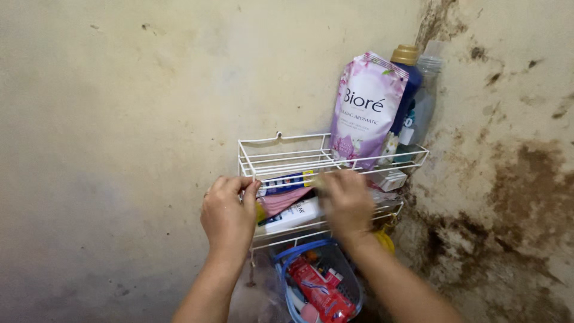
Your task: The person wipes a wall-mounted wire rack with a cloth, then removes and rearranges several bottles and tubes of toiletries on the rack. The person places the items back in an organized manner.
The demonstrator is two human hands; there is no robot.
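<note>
- stained wall [119,119], white wire rack [281,157].
- left hand [229,216] pinches blue tube [287,182]; right hand [345,203] blurred, grip unclear.
- best keep the tube level.

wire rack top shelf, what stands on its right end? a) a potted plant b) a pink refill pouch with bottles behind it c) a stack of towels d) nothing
b: on the white wire rack, a pink refill pouch stands at the right end, with a dark blue bottle and a clear bottle behind it.
</note>
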